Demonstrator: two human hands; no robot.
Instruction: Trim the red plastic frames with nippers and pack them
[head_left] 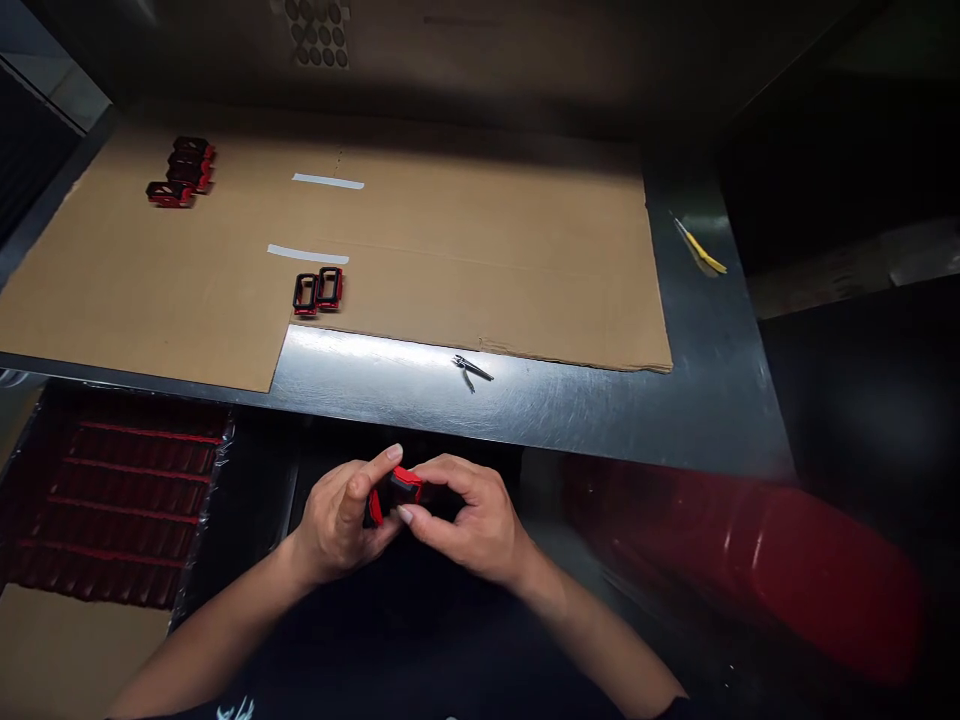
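Note:
In front of my body, below the table edge, my left hand point(341, 520) and my right hand point(469, 510) are close together. Thumb and forefinger of my right hand pinch a small red-and-black plastic part point(406, 484). Another red-and-black piece point(373, 509) shows against the curled fingers of my left hand, whose thumb is raised. Whether these are two separate parts or one is hidden by the fingers. Two red-and-black rectangular frames point(318, 291) stand side by side on the cardboard point(487, 240) near its front edge.
Several similar frames point(184, 172) sit at the far left of the cardboard, near two white tape strips point(328, 182). Small pliers point(472, 370) lie on the metal table point(585, 410); a yellow-handled tool point(701, 250) lies right. A box of red parts point(135, 500) stands lower left, a red stool-like object point(810, 570) lower right.

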